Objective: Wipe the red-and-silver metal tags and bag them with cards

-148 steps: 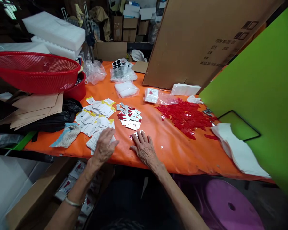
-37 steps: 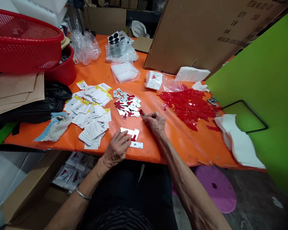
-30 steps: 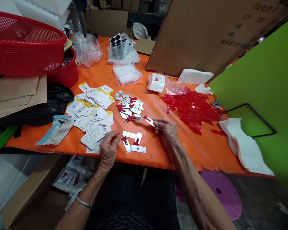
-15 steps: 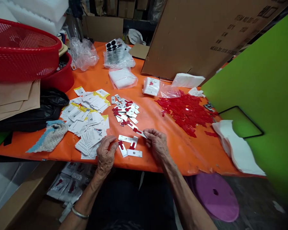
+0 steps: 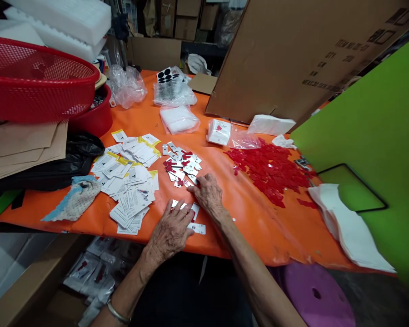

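Note:
My left hand lies palm down with its fingers stretched over a few small silvery plates, partly hiding them. My right hand is at the near edge of a heap of similar plates, some with red tabs on them. Its thumb and forefinger are apart and touch plates there; nothing is visibly gripped. Left of the heap spreads a loose stack of printed paper slips, some with yellow edges.
A wide pile of red tabs covers the right side of the orange table. A large carton and green panel stand behind and right. Red baskets crowd the left. A purple stool is below.
My right hand moved left and forward to the heap; the red-tabbed plate it held is no longer seen in its fingers. My left hand moved right and flattened over the near plates.

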Tool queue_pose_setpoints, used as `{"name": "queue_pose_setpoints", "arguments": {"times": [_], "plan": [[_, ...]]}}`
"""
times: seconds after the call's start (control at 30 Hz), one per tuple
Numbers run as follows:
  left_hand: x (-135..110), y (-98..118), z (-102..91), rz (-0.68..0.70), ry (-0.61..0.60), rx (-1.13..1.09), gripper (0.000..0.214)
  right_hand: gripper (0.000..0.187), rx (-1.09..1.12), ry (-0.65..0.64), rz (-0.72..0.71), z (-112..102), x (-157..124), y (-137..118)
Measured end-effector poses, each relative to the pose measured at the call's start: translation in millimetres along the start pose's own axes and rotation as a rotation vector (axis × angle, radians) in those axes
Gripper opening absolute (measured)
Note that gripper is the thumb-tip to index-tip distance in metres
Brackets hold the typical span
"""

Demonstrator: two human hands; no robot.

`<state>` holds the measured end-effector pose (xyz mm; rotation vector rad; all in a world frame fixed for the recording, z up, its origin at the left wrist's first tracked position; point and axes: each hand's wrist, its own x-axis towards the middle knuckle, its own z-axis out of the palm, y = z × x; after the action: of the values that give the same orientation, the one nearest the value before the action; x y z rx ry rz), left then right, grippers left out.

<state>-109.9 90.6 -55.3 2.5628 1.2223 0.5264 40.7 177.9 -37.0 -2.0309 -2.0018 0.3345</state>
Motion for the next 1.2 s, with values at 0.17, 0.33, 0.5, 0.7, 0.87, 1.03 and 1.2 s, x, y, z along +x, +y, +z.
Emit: {"name": "queue_pose_setpoints", "arguments": {"times": [0.17,0.33,0.5,0.7,0.87,1.03,1.2], "plan": [[1,-3,1.0,-0.001,0.04,-0.019,0.031,0.022,-0.115,-0.061,0.002,5,-7,-5],[1,1,-3.4,-0.037,0.01,-0.021,0.034,0.018,-0.026,-0.168,0.135,-5,-9,-6],[7,10,-1.5,-0.023,-0.039,0.052,0.054,0.007,0.114,-0.199,0.192,-12,0,-7],[8,5,3.5,0.016,-0.013,0.123,0.023,0.008,0.376,-0.146,0.197,-7,-2,15],[4,-7,-3.6,0.051,-0.003,0.094,0.018,0.011,0.644,-0.114,0.265,-3,-4,31],[15,3,-3.8,0.035,-0.019,0.07,0.048,0.019,0.82,-0.101,0.267,3,-5,34],[24,14,6.8,0.063,-0.025,0.166,0.044,0.019,0.884,-0.092,0.234,6,-8,37]]}}
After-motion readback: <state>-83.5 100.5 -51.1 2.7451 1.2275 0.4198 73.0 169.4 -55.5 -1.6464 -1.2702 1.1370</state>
